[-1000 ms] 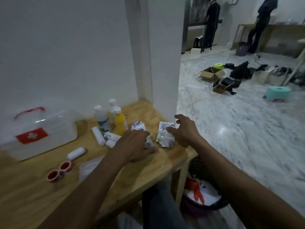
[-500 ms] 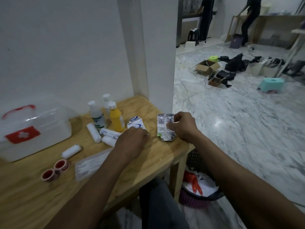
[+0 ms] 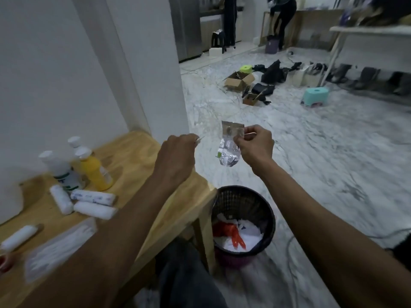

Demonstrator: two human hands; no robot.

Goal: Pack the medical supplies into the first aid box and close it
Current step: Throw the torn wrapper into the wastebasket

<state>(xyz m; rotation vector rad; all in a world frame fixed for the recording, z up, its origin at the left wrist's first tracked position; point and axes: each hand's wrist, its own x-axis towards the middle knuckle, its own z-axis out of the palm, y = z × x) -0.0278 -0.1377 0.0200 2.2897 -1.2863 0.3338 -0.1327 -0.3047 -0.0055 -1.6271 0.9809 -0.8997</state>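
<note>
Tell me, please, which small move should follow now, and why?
Probably bring the foil pill pack back over the table. The right hand pinches it in the air above the floor, near the waste basket, and the first aid box is out of view.

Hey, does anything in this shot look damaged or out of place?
The silver foil pack pinched in the right hand is crumpled at its lower end, and it hangs out past the table edge, above the floor near the waste basket, not over the supplies.
</note>
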